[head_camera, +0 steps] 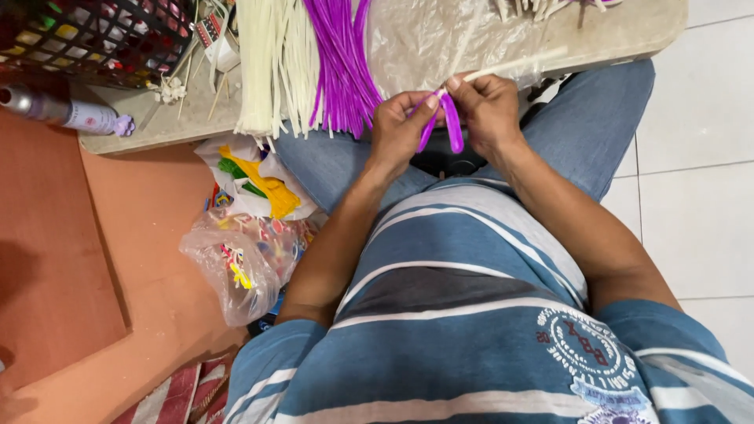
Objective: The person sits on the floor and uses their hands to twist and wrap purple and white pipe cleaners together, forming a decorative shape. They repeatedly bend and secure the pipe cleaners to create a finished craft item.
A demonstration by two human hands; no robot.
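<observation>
A low counter (628, 39) carries purple strips (343, 63). Left hand (399, 126) and right hand (487, 110) each pinch, seemingly, one purple balloon (452, 129) against a white stick (518, 64).

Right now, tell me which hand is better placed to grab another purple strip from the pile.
Probably the left hand: it sits right beside the purple strips on the table, while the right hand pinches the pale stick farther away.

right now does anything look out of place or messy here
Plastic bags lie slumped on the floor beside the left leg. On the table, a spray can lies on its side. The hands hold a purple strip.
</observation>
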